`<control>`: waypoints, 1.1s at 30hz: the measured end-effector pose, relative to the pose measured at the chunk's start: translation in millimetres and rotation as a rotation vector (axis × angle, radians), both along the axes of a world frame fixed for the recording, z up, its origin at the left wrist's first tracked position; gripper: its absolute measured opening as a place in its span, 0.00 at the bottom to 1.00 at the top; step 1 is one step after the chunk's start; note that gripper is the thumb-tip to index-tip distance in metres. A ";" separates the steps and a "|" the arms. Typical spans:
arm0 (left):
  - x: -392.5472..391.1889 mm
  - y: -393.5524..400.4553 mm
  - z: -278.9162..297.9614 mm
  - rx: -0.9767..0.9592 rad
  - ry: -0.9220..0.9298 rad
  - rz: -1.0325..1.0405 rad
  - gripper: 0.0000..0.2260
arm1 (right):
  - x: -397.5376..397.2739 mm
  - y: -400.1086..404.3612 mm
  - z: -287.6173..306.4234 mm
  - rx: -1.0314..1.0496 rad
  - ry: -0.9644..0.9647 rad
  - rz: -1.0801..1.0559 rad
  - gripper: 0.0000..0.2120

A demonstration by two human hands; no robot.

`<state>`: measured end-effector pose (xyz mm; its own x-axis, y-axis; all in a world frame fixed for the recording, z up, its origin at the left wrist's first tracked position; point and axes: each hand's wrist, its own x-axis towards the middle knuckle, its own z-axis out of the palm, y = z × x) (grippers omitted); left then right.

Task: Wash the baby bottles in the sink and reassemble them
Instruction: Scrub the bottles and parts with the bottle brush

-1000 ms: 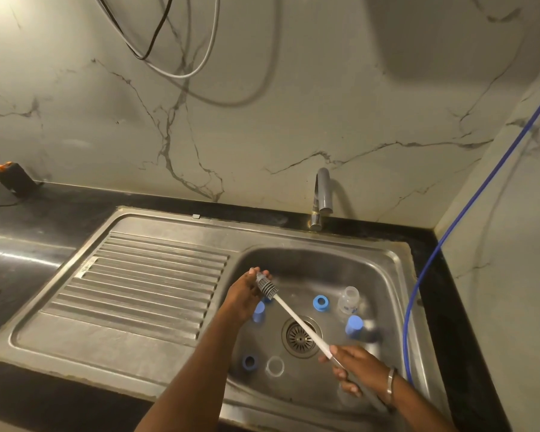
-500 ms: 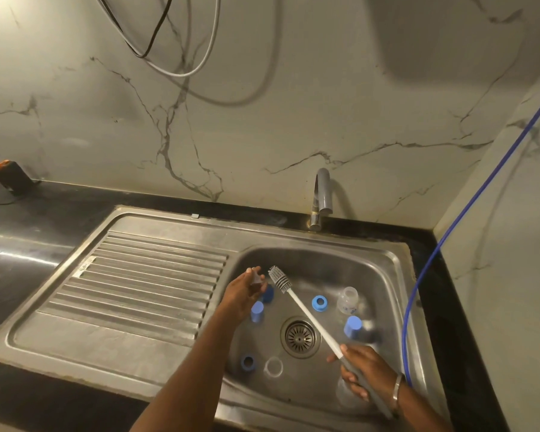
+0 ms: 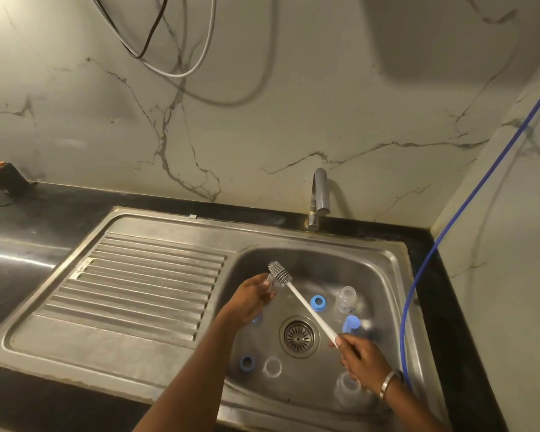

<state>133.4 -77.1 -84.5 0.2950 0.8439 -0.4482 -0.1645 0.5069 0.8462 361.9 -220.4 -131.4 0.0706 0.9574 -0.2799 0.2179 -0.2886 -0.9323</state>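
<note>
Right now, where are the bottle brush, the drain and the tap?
bottle brush [image 3: 306, 307], head view, middle of its white handle
drain [image 3: 298, 337], head view, centre of the strainer
tap [image 3: 318, 194], head view, its grey spout

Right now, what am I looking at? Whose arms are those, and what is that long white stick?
A camera on a person's head looks down at a steel sink, so the arms are that person's own. The right hand grips a white bottle brush, the long stick with bristles. The left hand holds a small clear bottle part beside the bristles. In the basin lie blue rings, a blue cap, a clear ring and a small clear bottle. No water runs from the tap.
</note>
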 end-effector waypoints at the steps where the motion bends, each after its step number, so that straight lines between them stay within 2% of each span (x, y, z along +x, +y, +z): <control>1: 0.5 0.1 -0.2 0.009 0.021 0.026 0.11 | 0.3 -1.5 -1.2 0.008 0.007 0.007 0.11; 4: 2.1 0.1 1.2 -0.032 0.021 0.151 0.15 | 3.3 -6.0 -5.0 0.033 0.036 -0.009 0.11; 6: 2.5 -0.1 4.8 -0.028 0.031 0.163 0.06 | 4.9 -7.5 -6.7 0.051 0.043 -0.014 0.10; 12: 7.3 -3.5 6.2 0.010 0.092 0.071 0.15 | 8.2 -6.4 -10.6 0.083 -0.122 0.040 0.11; 17: 4.7 -5.0 8.4 -0.081 0.001 0.055 0.17 | 10.2 -4.9 -13.0 0.092 -0.170 0.021 0.10; 23: 6.0 -1.0 9.9 -0.120 -0.022 0.140 0.12 | 6.5 -5.6 -9.3 0.143 -0.136 0.093 0.10; 27: 1.5 -2.8 8.2 -0.151 -0.074 0.095 0.16 | 6.3 -3.2 -8.4 0.154 -0.195 0.068 0.10; 33: -4.5 -0.2 6.5 -0.211 -0.232 0.074 0.13 | 5.6 -1.6 -5.8 0.136 -0.216 0.050 0.11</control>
<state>128.9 -77.2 -78.0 0.3512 0.7622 -0.5438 -0.3835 0.6470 0.6591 367.5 -221.9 -137.2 0.0669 0.9890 -0.1319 0.4274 -0.1479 -0.8919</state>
